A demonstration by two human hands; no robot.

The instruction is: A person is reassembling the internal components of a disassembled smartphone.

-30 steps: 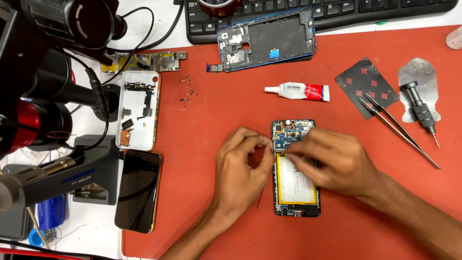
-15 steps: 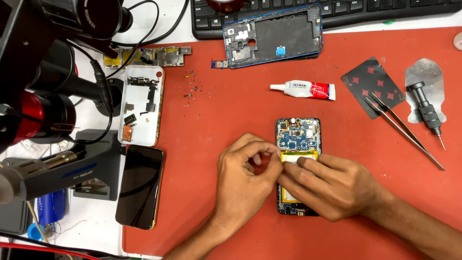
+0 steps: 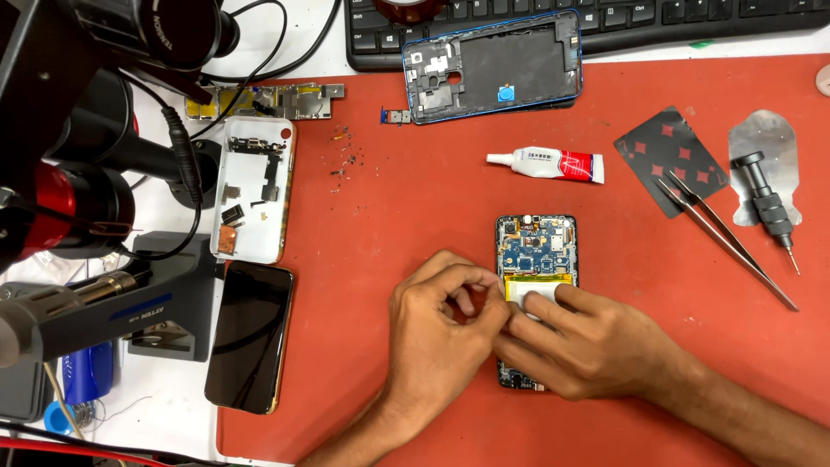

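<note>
The opened phone (image 3: 536, 251) is lying face down near the middle of the red mat (image 3: 415, 216), its blue circuit board showing at the far end and its pale battery edged in yellow just nearer. The right hand (image 3: 596, 350) is resting over the near half of the phone, its fingers (image 3: 540, 303) lying flat and together on the battery. The left hand (image 3: 437, 333) is sitting just left of the phone, its fingers (image 3: 471, 281) curling in and pinching together at the battery's left edge, touching the right hand's fingertips; what they are gripping, if anything, I cannot tell.

Far from the hands, a small white glue tube (image 3: 546, 164) with a red label band is lying on its side, nozzle pointing left. Beyond it, a dark phone back frame (image 3: 493, 65) with a blue rim is lying partly against a black keyboard (image 3: 553, 22). To the right, a dark playing card (image 3: 670, 160) with red diamond marks is lying beside metal tweezers (image 3: 726, 238), a small screwdriver (image 3: 769, 212) and a thin metal pry sheet (image 3: 761, 138). On the left side of the surface (image 3: 311, 35), a white phone shell (image 3: 252, 190) holding loose parts is lying far of a black screen panel (image 3: 251, 337), with tiny screws (image 3: 346, 160) scattered on the mat nearby.
</note>
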